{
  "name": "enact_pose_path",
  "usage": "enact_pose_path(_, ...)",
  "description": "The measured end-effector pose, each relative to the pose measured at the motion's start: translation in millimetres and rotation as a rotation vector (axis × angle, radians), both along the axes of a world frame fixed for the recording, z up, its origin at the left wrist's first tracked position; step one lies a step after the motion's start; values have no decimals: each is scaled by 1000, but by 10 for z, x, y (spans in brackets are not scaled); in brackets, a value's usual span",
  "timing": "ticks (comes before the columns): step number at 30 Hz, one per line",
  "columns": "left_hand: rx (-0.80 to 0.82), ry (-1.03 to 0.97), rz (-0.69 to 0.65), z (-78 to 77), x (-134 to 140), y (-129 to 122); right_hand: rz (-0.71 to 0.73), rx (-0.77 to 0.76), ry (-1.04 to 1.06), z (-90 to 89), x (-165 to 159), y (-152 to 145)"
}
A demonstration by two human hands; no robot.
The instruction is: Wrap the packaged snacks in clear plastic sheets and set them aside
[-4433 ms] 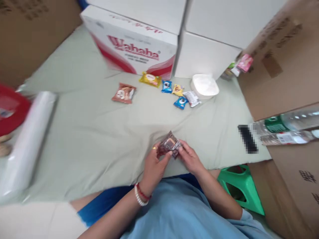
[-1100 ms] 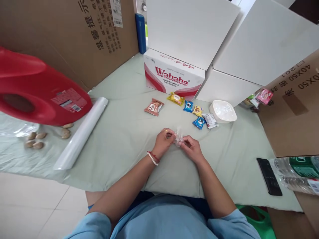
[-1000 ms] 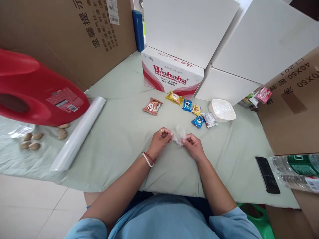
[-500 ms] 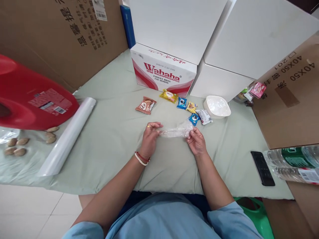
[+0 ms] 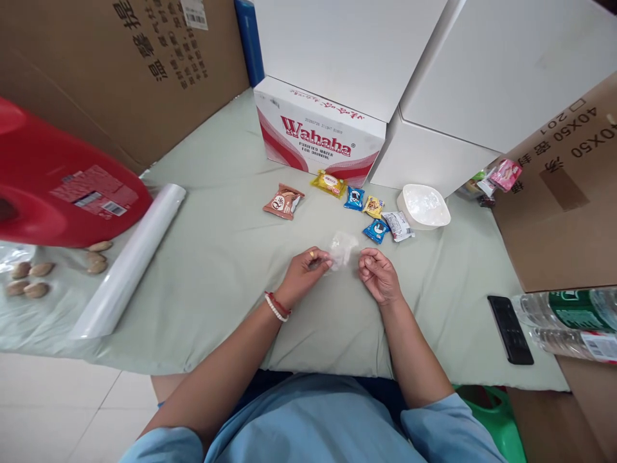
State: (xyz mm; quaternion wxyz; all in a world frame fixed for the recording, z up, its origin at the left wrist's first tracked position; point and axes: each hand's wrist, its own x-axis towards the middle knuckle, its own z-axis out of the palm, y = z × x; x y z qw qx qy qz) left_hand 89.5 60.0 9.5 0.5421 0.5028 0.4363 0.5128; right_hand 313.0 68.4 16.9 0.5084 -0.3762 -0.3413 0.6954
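Note:
A small, crumpled piece of clear plastic film (image 5: 343, 249) hangs from the fingertips of my left hand (image 5: 308, 269), which is pinched on its near left edge. Just right of the film is my right hand (image 5: 378, 273), its fingers curled in and thumb pressed against them. A narrow gap shows between it and the film, and I see nothing in its grip. Beyond the hands lie small wrapped snacks: a brown packet (image 5: 284, 201), a yellow packet (image 5: 328, 184), two blue ones (image 5: 354, 198), a small yellow one (image 5: 373, 206) and a white one (image 5: 398, 225).
A white bowl (image 5: 424, 207) stands behind the snacks, near a Wahaha carton (image 5: 318, 132). To the left are a plastic roll (image 5: 130, 263), a red jug (image 5: 72, 180) and several brown nut-like pieces (image 5: 36, 290). A phone (image 5: 509, 329) and bottles (image 5: 569, 308) lie at right.
The film was stretched wide between both hands. Now it has drawn together beside my left hand, which moved slightly right and nearer, while my right hand has come away from it.

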Motion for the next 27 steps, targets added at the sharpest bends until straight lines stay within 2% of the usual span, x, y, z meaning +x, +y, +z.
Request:
enact_pose_path(4, -91, -190, 2, 31, -47, 15, -47, 5, -14, 7, 3, 14)
enact_pose_path(7, -153, -325, -99, 77, -21, -8, -81, 17, -22, 24, -22, 8)
enact_pose_path(10, -201, -414, -189, 113, 32, -44, -27, -21, -17, 33, -51, -12)
enact_pose_path(14, -226, -469, -226, 110, 68, -65, 79, -22, -57, 16, -63, -39)
enact_pose_path(20, -187, -565, -200, 114, -34, -18, -108, 26, -101, 17, 9, 11)
enact_pose_path(23, -273, -603, -226, 118, -58, 0, -126, 27, -96, 20, 19, 26)
enact_pose_path(27, -407, -520, -246, 94, -9, -16, -104, 36, -107, 9, -5, 12)
